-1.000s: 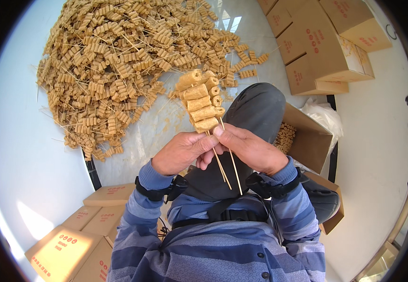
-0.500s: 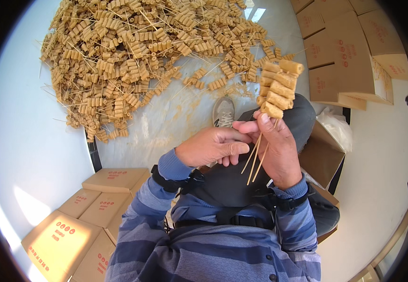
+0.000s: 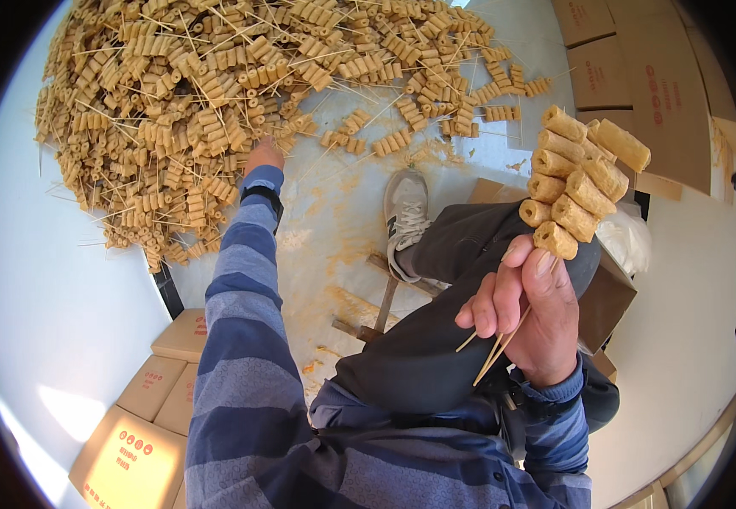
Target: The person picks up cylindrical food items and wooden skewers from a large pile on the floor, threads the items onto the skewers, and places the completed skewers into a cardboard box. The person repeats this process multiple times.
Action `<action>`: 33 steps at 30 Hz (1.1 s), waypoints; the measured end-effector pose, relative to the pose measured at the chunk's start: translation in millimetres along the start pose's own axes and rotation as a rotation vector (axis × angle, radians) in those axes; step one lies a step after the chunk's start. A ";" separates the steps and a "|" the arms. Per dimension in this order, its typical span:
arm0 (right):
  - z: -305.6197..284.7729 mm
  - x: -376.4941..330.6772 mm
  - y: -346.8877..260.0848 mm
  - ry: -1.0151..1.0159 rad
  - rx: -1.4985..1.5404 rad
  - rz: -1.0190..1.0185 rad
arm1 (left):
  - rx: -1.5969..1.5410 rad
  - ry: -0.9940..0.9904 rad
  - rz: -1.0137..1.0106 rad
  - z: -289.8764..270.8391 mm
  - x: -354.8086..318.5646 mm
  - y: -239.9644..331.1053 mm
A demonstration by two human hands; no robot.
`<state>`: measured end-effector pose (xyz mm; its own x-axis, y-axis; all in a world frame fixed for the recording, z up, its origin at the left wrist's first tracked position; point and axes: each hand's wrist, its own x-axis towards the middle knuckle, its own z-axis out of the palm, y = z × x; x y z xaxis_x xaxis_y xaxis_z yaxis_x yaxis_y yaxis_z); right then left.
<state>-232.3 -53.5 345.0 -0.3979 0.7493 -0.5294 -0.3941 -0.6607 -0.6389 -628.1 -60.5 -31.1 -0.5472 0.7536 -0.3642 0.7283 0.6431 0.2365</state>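
Observation:
My right hand [image 3: 531, 310] is closed around the thin sticks of several skewers [image 3: 576, 182]. Golden-brown, hollow rolls are threaded in rows on them above my fist, and the bare stick ends poke out below. My left arm stretches far forward, and my left hand [image 3: 264, 155] is at the near edge of a big pile of similar skewers [image 3: 207, 102]. Its fingers are out of sight against the pile, so whether they grip anything does not show.
Cardboard boxes [image 3: 601, 72] are stacked at the far right, with more boxes [image 3: 122, 450] at the near left. An open carton [image 3: 610, 297] with a white plastic bag [image 3: 627, 237] stands beside my right knee. A wooden frame piece [image 3: 387, 304] lies by my shoe [image 3: 406, 212].
My left hand has left its place beside the right one and reached forward and left to the pile. My right hand has shifted right and nearer, still gripping the skewers.

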 end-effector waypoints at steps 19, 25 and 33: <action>-9.6 -5.8 -0.4 -0.120 0.018 0.024 | 0.148 -0.200 0.245 37.4 -42.0 85.2; -13.5 -6.0 -0.5 -0.127 0.055 0.023 | -0.181 -0.367 0.087 40.0 -49.0 94.0; -9.9 -13.9 9.5 -0.016 0.043 -0.050 | -1.626 -0.798 0.097 -138.8 -181.0 165.4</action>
<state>-222.3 -69.8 340.7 -0.3901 0.7808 -0.4881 -0.4490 -0.6241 -0.6395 -465.9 -71.6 198.9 0.1316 0.8681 -0.4786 -0.6107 0.4513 0.6507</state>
